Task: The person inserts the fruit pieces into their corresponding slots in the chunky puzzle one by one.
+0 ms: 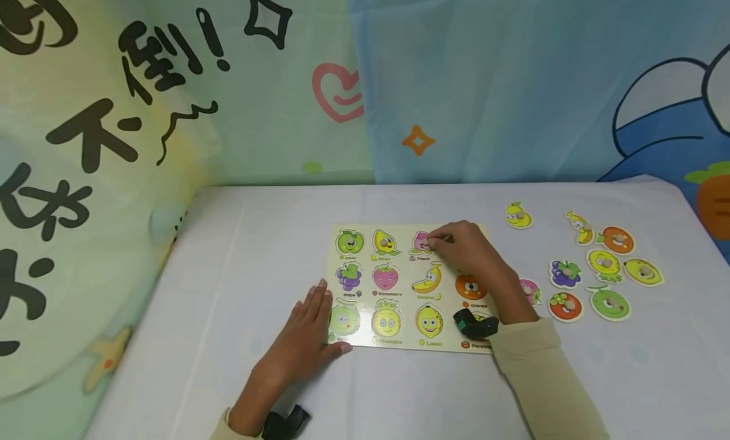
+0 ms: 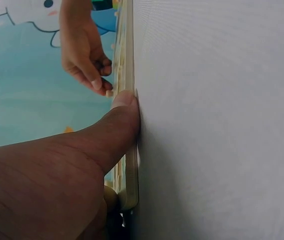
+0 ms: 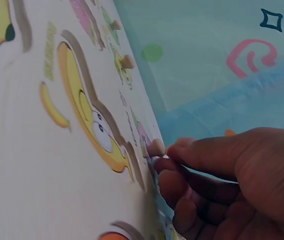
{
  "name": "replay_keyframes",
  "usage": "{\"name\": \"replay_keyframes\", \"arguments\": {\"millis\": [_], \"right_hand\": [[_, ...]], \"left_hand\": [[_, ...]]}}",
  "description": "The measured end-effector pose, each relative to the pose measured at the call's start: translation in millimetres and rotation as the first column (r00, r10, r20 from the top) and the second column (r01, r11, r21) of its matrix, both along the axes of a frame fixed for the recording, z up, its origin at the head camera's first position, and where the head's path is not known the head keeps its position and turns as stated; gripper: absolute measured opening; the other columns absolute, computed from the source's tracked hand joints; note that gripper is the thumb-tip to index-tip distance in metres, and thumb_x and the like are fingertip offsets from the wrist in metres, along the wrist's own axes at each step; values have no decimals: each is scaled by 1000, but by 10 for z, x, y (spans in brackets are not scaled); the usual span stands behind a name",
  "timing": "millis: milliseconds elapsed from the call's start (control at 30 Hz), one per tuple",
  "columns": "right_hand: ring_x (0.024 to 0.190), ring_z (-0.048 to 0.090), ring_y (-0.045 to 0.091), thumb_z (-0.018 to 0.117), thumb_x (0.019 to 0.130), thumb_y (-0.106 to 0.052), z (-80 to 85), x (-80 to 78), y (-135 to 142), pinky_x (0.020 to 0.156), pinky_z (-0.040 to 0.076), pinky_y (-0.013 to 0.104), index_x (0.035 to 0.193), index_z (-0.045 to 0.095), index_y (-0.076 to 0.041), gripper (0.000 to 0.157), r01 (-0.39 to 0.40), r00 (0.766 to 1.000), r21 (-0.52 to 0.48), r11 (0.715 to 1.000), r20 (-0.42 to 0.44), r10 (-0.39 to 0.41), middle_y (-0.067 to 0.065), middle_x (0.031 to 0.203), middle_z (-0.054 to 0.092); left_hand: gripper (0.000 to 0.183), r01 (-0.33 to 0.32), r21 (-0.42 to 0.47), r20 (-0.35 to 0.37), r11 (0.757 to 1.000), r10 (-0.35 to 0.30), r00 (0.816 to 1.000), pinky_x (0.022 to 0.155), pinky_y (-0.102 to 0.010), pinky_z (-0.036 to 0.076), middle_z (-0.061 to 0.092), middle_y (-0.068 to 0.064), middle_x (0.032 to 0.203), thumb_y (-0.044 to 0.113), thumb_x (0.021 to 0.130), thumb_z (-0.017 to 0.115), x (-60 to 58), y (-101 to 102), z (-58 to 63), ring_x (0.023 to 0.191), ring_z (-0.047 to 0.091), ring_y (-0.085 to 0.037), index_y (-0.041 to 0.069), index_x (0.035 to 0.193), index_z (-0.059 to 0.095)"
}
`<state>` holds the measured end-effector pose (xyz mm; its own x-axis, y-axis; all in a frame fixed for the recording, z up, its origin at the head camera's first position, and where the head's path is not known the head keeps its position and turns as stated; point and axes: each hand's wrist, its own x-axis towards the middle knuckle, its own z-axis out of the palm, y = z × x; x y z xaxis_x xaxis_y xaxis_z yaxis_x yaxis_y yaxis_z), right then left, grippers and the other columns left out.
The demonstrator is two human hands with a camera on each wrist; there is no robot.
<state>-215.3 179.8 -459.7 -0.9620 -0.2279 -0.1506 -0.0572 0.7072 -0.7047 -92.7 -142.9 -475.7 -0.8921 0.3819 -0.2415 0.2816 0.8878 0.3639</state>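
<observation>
A fruit puzzle board (image 1: 407,300) lies on the white table. My left hand (image 1: 305,323) rests on its lower left corner, fingers extended along the left edge and thumb against the front edge; the left wrist view shows that thumb (image 2: 124,112) on the board's side. At the back row my right hand (image 1: 464,246) pinches the small wooden knob (image 3: 156,148) of the peach piece (image 1: 420,242), thumb and forefinger at the knob's tip. The apple piece (image 1: 350,242) and the yellow mango piece (image 1: 384,242), both knobbed, sit in their recesses to its left. The banana recess (image 3: 89,110) holds only its printed picture.
Loose knobbed fruit pieces lie right of the board, among them a pear (image 1: 518,216), a banana (image 1: 580,228), grapes (image 1: 565,274) and a green melon (image 1: 610,304). A black wrist camera (image 1: 476,324) hangs over the board's right side. A printed curtain (image 1: 485,78) stands behind the table.
</observation>
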Motion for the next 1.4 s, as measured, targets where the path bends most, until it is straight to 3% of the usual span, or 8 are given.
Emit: {"name": "replay_keyframes", "arguments": {"millis": [233, 500, 600, 767, 1033, 1267, 1400], "right_hand": [[89, 57, 26, 61, 98, -19, 18, 12, 105, 77, 46, 39, 114, 72, -2, 26, -3, 1000, -26, 1000, -28, 2, 16, 110, 67], [91, 54, 29, 57, 100, -19, 113, 19, 460, 76, 43, 41, 119, 68, 0, 29, 155, 986, -18, 988, -58, -156, 19, 109, 65], [88, 54, 28, 55, 100, -22, 103, 38, 634, 70, 45, 42, 120, 68, -3, 31, 264, 961, 2, 965, -83, -263, 17, 102, 66], [85, 58, 26, 57, 99, -29, 41, 51, 859, 64, 45, 38, 121, 68, -6, 34, 365, 926, -25, 931, -91, -365, 14, 93, 68], [95, 61, 26, 53, 100, -37, -51, 19, 1059, 73, 44, 30, 132, 62, -7, 45, 479, 875, -72, 875, -43, -482, 16, 123, 62], [103, 50, 26, 51, 100, -40, -199, -59, 1135, 74, 42, 30, 140, 56, -14, 48, 618, 786, -67, 783, 51, -616, 15, 134, 53], [111, 44, 29, 50, 100, -40, -281, -73, 1171, 78, 40, 30, 141, 53, -14, 49, 620, 785, -60, 783, 62, -617, 15, 143, 47]], "left_hand": [[99, -7, -7, 4, 1000, 7, 1000, 116, -48, 11, 2, -11, 162, 53, 87, 66, -4, 4, -15, 148, 2, -26, 1, 155, 16], [98, -9, 3, 7, 1000, 9, 1000, 116, -48, 12, 3, -11, 162, 51, 87, 67, -1, 19, 13, 148, 2, -27, 0, 154, 17], [98, -11, -1, 10, 1000, 11, 1000, 116, -48, 12, 3, -11, 162, 51, 87, 67, 1, 20, 17, 148, 2, -27, 0, 154, 17], [98, -15, -2, 13, 1000, 15, 1000, 116, -48, 12, 3, -11, 162, 52, 87, 66, 4, 16, 12, 148, 2, -27, 1, 154, 16], [97, -11, 1, 1, 1000, 11, 1000, 116, -48, 11, 2, -10, 162, 53, 88, 65, 8, 5, 8, 148, 2, -26, 1, 155, 16], [97, -7, 10, -6, 1000, 7, 1000, 116, -47, 12, 2, -10, 162, 53, 88, 64, 12, -8, -1, 148, 2, -26, 1, 155, 16], [97, -6, 20, 0, 1000, 6, 1000, 116, -47, 11, 2, -11, 162, 52, 89, 64, 16, -4, 2, 147, 2, -26, 1, 155, 15]]}}
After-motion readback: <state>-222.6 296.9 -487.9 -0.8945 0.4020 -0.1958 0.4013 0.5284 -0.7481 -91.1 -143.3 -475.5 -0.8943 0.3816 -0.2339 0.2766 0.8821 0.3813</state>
